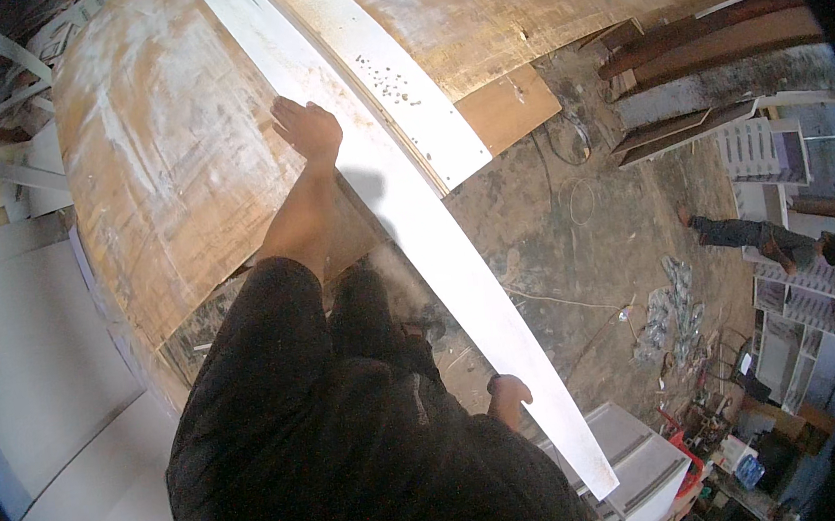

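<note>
A long, narrow white board runs slantwise from the top of the view to the lower right. My left hand rests on its left edge, fingers stretched out and pointing left over the worktable. Farther down, my right hand grips the same edge, thumb on top and the fingers hidden below. The board's upper part lies on a wooden worktable; its lower part sticks out over the floor. Alongside it on the right lies another white-faced board with small dark bits scattered on it.
White panels stand on the left. A white cabinet is below the board's near end. Tools and clutter fill the lower right. A cord crosses the floor. Another person is at the far right beside white shelving.
</note>
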